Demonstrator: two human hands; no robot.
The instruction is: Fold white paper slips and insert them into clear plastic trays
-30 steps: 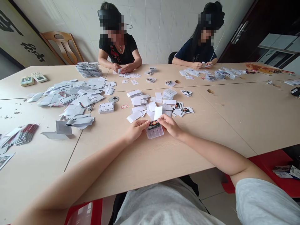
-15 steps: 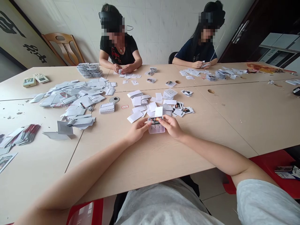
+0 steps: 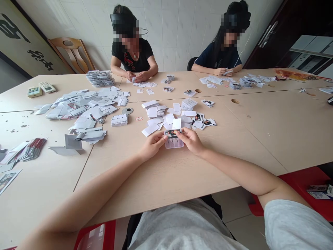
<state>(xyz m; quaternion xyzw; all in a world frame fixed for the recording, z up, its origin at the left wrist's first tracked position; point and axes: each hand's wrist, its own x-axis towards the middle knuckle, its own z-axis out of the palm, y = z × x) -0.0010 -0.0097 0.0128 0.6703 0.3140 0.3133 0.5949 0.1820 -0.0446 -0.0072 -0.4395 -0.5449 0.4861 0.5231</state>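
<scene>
A small clear plastic box (image 3: 174, 143) is held low over the table, near its front edge. My left hand (image 3: 154, 144) grips its left side, thumb on the front. On the other side my right hand (image 3: 191, 140) grips it, thumb over a dark printed card (image 3: 171, 133) at the box's upper part. A white slip (image 3: 176, 123) stands up just behind the box. Beyond the hands lie loose white cards (image 3: 151, 129), some dark photo cards (image 3: 209, 122) and a stack of clear boxes (image 3: 188, 104).
A large heap of white paper pieces (image 3: 85, 104) covers the table's left part, with a card stack (image 3: 119, 119) beside it. Two people (image 3: 132, 59) sit across the table, handling small items. Two remotes (image 3: 47, 87) lie at the far left.
</scene>
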